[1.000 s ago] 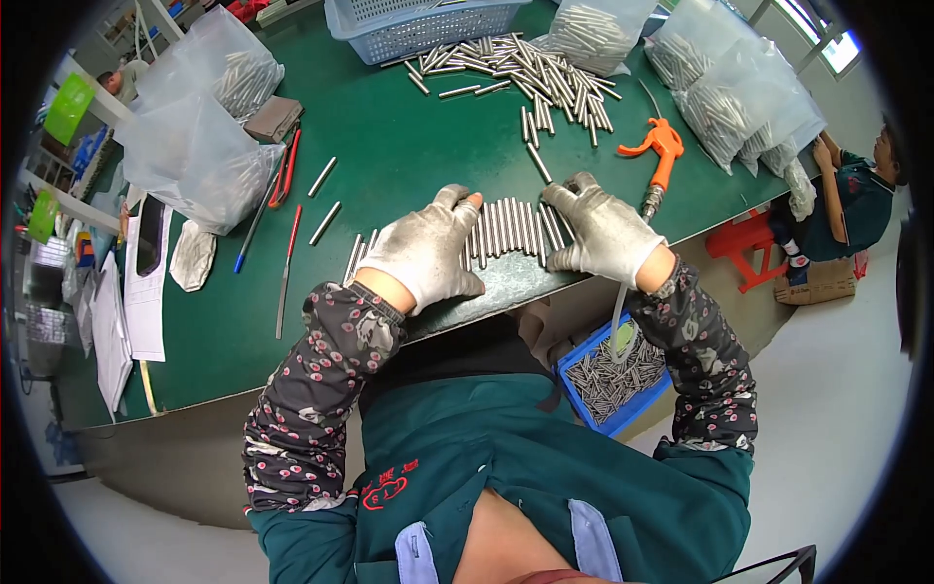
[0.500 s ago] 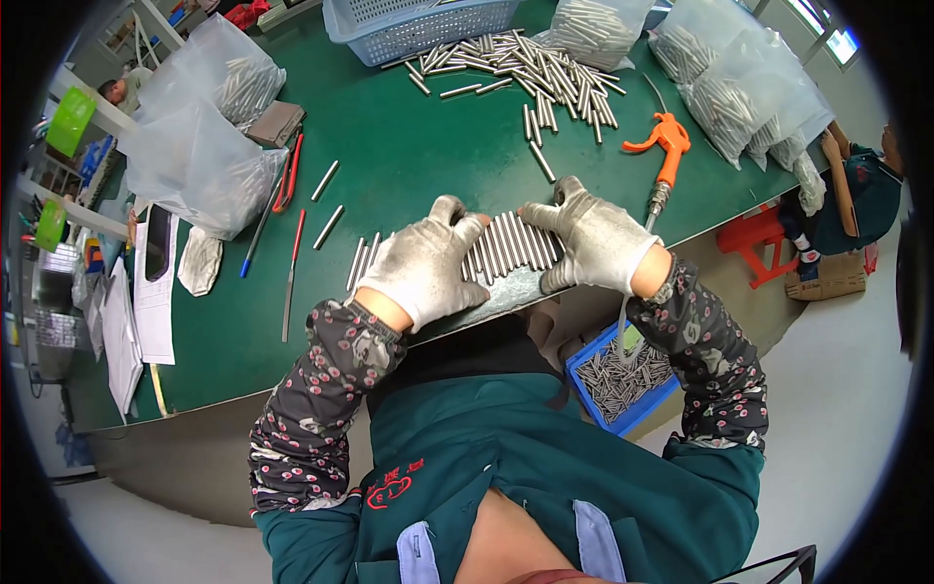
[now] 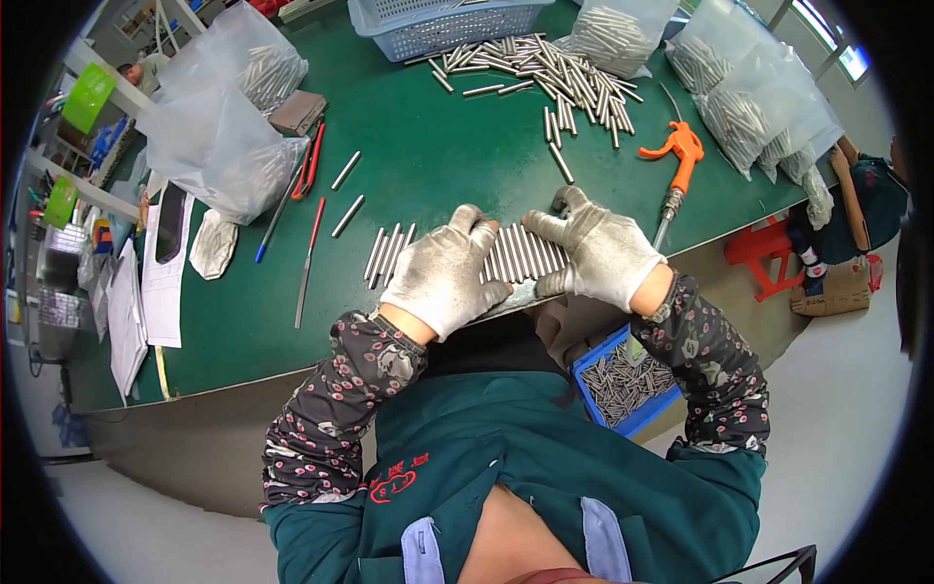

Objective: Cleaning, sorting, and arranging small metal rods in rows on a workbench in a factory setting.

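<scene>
A row of short metal rods (image 3: 516,255) lay side by side at the near edge of the green bench (image 3: 438,165), packed close and pointing away from the person. The left hand (image 3: 449,273), in a worn grey glove, lay flat over the left part of the row, its fingers (image 3: 465,226) spread and pressing down on the rods. The right hand (image 3: 595,251), gloved alike, bracketed the right end of the row, its fingers (image 3: 547,226) stretched along the far tips and the thumb at the near side; neither hand was closed around anything. A few loose rods (image 3: 384,251) lay just left of the left hand, apart from the row.

Below the bench edge, under the right forearm, a blue bin (image 3: 628,382) held more rods. Farther back on the bench, a scattered heap of rods (image 3: 555,73) lay before a blue basket (image 3: 438,21). An orange air gun (image 3: 676,161) lay to the right. Clear plastic bags of rods (image 3: 749,92) stood at the right corner, others (image 3: 219,146) at the left. A red-handled tool (image 3: 309,165) and a blue pen (image 3: 274,219) lay near the left bags.
</scene>
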Demonstrator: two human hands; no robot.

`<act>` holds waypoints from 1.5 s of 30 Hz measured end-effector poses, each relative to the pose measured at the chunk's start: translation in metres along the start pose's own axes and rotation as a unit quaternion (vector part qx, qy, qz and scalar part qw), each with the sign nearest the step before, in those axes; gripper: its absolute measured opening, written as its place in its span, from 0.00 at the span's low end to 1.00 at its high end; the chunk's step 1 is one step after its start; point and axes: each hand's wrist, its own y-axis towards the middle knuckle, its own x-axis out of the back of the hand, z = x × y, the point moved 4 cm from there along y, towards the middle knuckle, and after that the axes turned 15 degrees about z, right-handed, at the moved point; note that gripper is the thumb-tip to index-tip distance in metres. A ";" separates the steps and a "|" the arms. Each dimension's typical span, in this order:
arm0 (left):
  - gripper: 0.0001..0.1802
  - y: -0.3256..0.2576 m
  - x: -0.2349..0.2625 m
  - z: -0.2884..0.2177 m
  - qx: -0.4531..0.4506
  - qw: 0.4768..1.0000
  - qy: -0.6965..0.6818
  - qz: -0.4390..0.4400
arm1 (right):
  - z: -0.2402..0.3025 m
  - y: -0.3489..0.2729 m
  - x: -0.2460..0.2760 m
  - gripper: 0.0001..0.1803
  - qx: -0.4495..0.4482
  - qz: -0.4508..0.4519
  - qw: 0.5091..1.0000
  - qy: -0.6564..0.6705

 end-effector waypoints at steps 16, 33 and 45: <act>0.39 -0.094 0.020 0.076 0.112 0.990 -0.037 -0.076 | 0.037 0.001 0.029 0.31 0.084 -0.108 0.990 -0.045; 0.36 -0.069 0.003 0.075 0.103 0.987 -0.049 -0.116 | 0.095 0.106 0.011 0.09 0.187 -0.071 0.934 -0.296; 0.30 -0.059 0.007 0.066 0.175 0.978 -0.061 -0.097 | 0.103 0.031 0.014 0.04 0.038 -0.171 0.978 -0.111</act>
